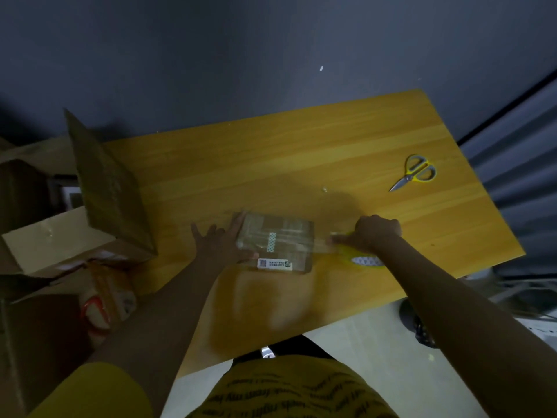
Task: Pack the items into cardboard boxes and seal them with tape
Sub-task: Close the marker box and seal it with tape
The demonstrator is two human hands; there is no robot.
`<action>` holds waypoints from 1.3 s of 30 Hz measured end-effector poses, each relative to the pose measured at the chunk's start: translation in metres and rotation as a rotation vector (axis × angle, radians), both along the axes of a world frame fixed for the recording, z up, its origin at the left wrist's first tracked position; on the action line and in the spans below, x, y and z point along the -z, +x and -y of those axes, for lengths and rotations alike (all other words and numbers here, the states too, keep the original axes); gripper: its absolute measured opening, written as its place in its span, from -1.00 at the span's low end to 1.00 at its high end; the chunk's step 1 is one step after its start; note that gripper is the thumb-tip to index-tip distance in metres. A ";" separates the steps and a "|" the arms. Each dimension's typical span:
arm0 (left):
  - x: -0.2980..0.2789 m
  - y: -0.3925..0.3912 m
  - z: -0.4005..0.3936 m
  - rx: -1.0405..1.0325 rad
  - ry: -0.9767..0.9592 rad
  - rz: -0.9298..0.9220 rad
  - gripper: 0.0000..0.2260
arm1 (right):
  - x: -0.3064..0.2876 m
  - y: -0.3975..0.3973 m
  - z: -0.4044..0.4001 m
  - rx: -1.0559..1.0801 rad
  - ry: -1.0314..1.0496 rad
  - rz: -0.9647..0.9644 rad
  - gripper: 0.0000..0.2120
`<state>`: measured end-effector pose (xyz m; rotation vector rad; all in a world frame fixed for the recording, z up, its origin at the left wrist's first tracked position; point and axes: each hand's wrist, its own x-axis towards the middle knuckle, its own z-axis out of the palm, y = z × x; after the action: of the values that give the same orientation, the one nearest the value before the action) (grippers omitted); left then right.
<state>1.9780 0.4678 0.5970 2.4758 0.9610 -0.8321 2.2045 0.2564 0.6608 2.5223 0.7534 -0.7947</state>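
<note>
A small closed cardboard box (278, 241) lies on the yellow wooden table (301, 152), with a white label on its near side and clear tape over its top. My left hand (221, 241) presses flat against the box's left side, fingers spread. My right hand (375, 232) grips a roll of clear tape (366, 260) just right of the box. A strip of tape stretches from the roll to the box's right edge.
Yellow-handled scissors (414, 171) lie at the table's far right. A large open cardboard box (84, 224) with a raised flap stands at the left, partly off the table. Below it sit packaged items (102, 300). The floor shows past the table's near edge.
</note>
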 end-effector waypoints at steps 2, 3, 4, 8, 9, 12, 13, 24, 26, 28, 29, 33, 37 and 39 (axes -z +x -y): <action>0.000 0.001 0.002 0.006 -0.013 -0.006 0.00 | 0.001 0.001 0.003 0.016 -0.017 -0.029 -0.03; 0.000 0.001 0.001 0.010 -0.015 -0.008 0.00 | 0.002 0.000 0.003 0.013 -0.010 -0.034 -0.04; -0.001 0.001 0.001 0.012 -0.013 -0.010 0.00 | 0.004 -0.002 0.004 0.006 -0.004 -0.035 -0.06; -0.003 0.001 0.002 0.023 0.003 -0.028 -0.01 | 0.011 -0.007 0.005 0.019 -0.007 -0.040 -0.05; -0.003 0.002 0.003 0.021 0.000 -0.027 -0.01 | 0.012 -0.008 0.005 0.016 -0.012 -0.034 -0.04; -0.004 0.002 0.003 0.017 -0.011 -0.033 0.00 | 0.017 -0.011 0.003 0.028 -0.024 -0.022 -0.04; -0.004 0.002 0.003 0.015 -0.016 -0.035 0.00 | 0.018 -0.011 0.003 0.035 -0.025 -0.024 -0.05; -0.003 0.003 0.005 0.035 0.012 -0.014 0.01 | 0.027 -0.011 -0.008 -0.004 -0.043 -0.007 -0.21; -0.004 0.005 0.010 0.121 0.097 -0.007 -0.03 | 0.029 -0.015 -0.012 -0.027 -0.056 0.013 -0.26; -0.004 0.005 0.018 0.229 0.167 0.031 -0.11 | 0.030 -0.018 -0.017 -0.051 -0.070 0.021 -0.29; -0.003 0.004 0.023 0.306 0.201 0.060 -0.18 | 0.030 -0.019 -0.018 -0.060 -0.074 0.021 -0.31; 0.003 -0.002 0.032 0.542 0.167 0.153 -0.38 | 0.026 -0.018 -0.019 -0.079 -0.074 0.017 -0.34; 0.011 -0.006 0.033 0.496 -0.043 0.134 -0.38 | 0.018 -0.014 -0.014 -0.068 -0.098 0.037 -0.38; 0.015 -0.009 0.032 0.470 -0.058 0.174 -0.45 | 0.016 -0.014 -0.015 -0.062 -0.092 0.049 -0.41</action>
<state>1.9690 0.4363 0.5816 2.7070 0.2908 -0.7454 2.1908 0.2714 0.6446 2.4154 0.7576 -0.7275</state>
